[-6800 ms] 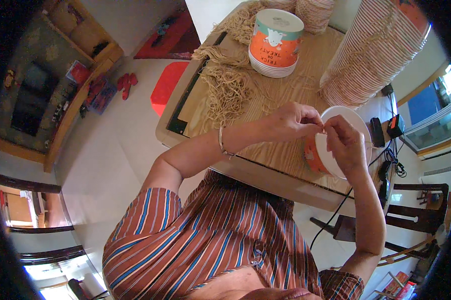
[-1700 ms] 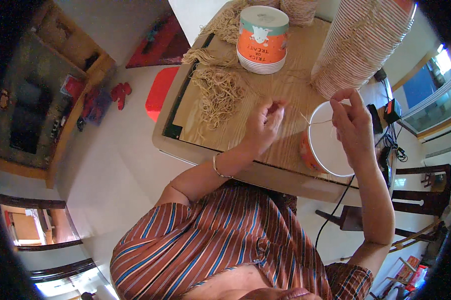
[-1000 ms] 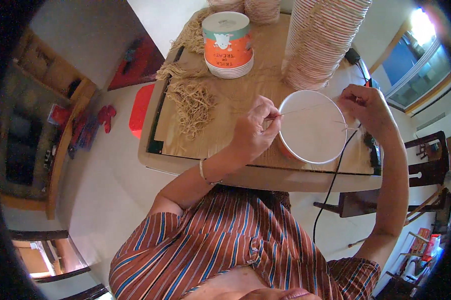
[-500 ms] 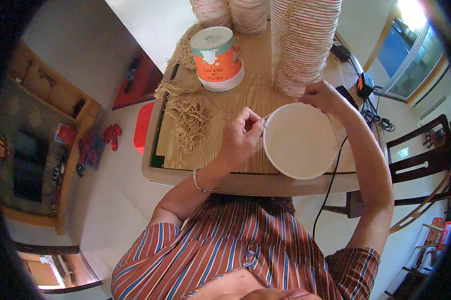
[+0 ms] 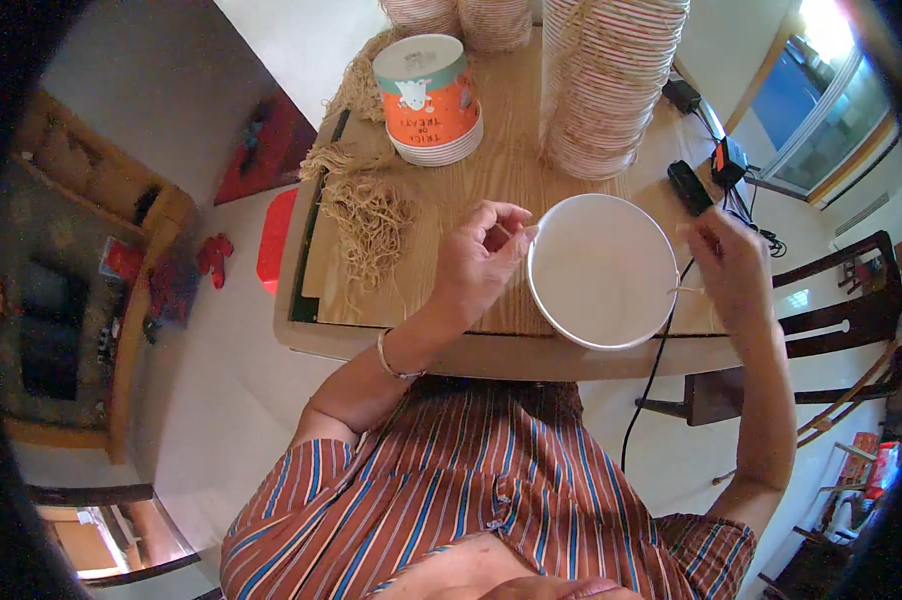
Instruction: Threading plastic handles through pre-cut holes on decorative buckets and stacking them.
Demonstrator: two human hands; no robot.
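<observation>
A white paper bucket (image 5: 603, 275) stands mouth up near the table's front edge, its inside bare. My left hand (image 5: 481, 255) is at its left rim, thumb and forefinger pinched on a thin tan string (image 5: 504, 230). Off the bucket's right side is my right hand (image 5: 728, 255), its fingers curled together and slightly blurred; whatever they grip is hidden. A short string end (image 5: 688, 290) sticks out from the bucket's right side, below those fingers. Left of my left hand lies a loose heap of tan strings (image 5: 366, 225).
An orange and green printed bucket (image 5: 429, 105) stands upside down at the back left. Tall nested bucket stacks (image 5: 611, 95) rise behind the white bucket. A black device (image 5: 690, 188), adapters (image 5: 728, 162) and cables lie at the right. A dark wooden chair (image 5: 836, 320) stands beyond.
My right hand has moved from the bucket's far rim toward me and to the right. The left hand stays at the left rim. The whole view has shifted slightly.
</observation>
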